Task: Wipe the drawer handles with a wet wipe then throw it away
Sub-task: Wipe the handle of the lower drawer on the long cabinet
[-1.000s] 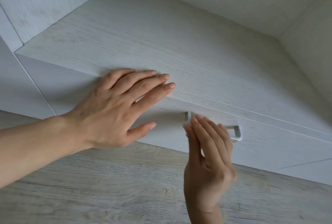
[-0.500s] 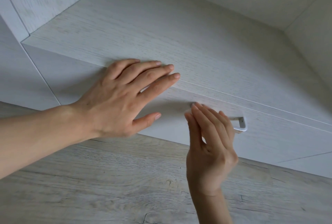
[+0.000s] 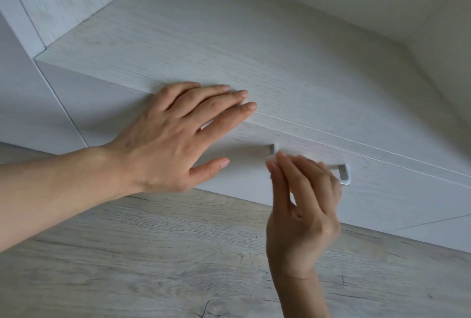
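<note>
One wipe (image 3: 270,161) pinched in R hand (image 3: 303,205) at handle (image 3: 342,174); L hand (image 3: 173,139) flat beside.

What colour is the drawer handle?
The drawer handle is silvery white, clearest at its right end in the head view.

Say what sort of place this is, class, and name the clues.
Probably a room in a home: a pale wood-grain drawer unit with a bar handle, standing on grey wood-look plank flooring.

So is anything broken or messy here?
No, nothing stands out. The drawer front looks straight and unmarked. The left hand rests flat on the cabinet top; the right hand holds a wet wipe on the handle.
</note>
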